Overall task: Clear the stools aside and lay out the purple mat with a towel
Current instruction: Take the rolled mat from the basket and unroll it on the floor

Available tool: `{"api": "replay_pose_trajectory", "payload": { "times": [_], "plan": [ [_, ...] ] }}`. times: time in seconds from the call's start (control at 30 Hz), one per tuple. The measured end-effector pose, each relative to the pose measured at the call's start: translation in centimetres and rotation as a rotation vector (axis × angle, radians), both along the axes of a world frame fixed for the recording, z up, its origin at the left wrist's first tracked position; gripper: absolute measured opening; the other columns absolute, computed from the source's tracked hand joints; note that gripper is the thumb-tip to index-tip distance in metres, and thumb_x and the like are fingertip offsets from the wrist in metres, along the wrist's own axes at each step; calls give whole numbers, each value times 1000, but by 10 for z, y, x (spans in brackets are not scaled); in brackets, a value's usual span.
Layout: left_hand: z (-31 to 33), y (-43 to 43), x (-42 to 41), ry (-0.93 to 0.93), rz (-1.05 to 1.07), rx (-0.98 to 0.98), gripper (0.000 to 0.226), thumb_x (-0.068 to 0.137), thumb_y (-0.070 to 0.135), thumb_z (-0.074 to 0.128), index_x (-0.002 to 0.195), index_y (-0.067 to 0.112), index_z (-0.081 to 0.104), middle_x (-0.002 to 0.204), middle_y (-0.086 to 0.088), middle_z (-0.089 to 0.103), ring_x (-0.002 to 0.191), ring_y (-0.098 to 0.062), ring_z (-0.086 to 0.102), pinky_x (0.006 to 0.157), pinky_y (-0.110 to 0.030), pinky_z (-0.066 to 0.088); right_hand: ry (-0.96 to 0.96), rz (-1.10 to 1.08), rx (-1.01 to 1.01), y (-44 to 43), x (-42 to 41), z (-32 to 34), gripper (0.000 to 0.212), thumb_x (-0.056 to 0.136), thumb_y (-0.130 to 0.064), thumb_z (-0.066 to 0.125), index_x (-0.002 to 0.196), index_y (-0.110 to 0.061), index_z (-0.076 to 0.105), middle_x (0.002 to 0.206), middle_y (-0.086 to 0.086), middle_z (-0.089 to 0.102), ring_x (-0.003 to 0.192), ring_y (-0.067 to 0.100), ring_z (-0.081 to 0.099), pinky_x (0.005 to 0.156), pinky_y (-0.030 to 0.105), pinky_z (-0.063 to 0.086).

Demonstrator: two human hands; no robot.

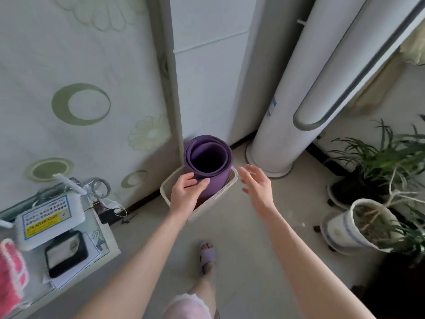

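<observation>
A rolled purple mat (208,157) stands upright in a cream plastic basket (220,199) on the floor, in the corner by the patterned sliding door. My left hand (185,195) grips the near side of the roll, thumb and fingers curled round its wall. My right hand (256,184) hovers just right of the mat with fingers spread, touching nothing. A pink towel (11,275) lies at the left edge on a low cabinet. No stools are in view.
A tall white cylindrical appliance (282,134) stands right of the basket. Potted plants (368,217) crowd the right side. A low cabinet (108,245) on the left holds a white router (46,219), cables and a dark device (65,253). My slippered foot (208,254) is on the tiled floor.
</observation>
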State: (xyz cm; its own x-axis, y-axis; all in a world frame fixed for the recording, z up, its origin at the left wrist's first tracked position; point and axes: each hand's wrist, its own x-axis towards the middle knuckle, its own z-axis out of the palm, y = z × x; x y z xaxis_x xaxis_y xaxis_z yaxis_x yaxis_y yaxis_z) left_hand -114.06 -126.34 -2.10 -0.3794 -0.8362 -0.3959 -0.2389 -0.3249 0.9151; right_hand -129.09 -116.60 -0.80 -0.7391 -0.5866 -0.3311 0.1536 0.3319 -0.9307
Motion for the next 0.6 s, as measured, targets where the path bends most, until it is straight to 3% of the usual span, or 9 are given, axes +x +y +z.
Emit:
{"api": "replay_pose_trajectory", "payload": {
  "times": [0.1, 0.23, 0.5, 0.6],
  "plan": [
    [-15, -35, -35, -9, 62, 22, 46, 77, 34, 77, 115, 23, 54, 116, -4, 61, 92, -3, 59, 74, -15, 43, 21, 68, 31, -40, -41, -11, 35, 86, -43, 66, 116, -29, 55, 111, -2, 66, 106, 16, 63, 97, 39, 50],
    [-34, -76, -72, -31, 143, 92, 55, 74, 37, 78, 121, 23, 52, 116, 0, 58, 100, -9, 59, 93, -28, 46, 1, 133, 87, -89, -88, -27, 39, 84, -45, 66, 118, -30, 53, 112, -4, 65, 106, 14, 62, 99, 42, 49],
    [-57, -118, -115, -96, 306, 180, 58, 78, 31, 76, 128, 19, 48, 116, 2, 51, 102, -13, 55, 84, -22, 37, -23, 293, 229, -159, -146, -54, 55, 81, -48, 68, 128, -25, 52, 124, 1, 61, 112, 18, 59, 101, 44, 48],
    [-67, -125, -127, -114, 367, 192, 64, 79, 32, 75, 133, 16, 44, 121, 4, 48, 113, -15, 52, 88, -23, 37, -25, 356, 266, -179, -160, -64, 56, 81, -46, 69, 130, -25, 51, 131, 2, 57, 117, 20, 57, 102, 45, 46]
  ]
}}
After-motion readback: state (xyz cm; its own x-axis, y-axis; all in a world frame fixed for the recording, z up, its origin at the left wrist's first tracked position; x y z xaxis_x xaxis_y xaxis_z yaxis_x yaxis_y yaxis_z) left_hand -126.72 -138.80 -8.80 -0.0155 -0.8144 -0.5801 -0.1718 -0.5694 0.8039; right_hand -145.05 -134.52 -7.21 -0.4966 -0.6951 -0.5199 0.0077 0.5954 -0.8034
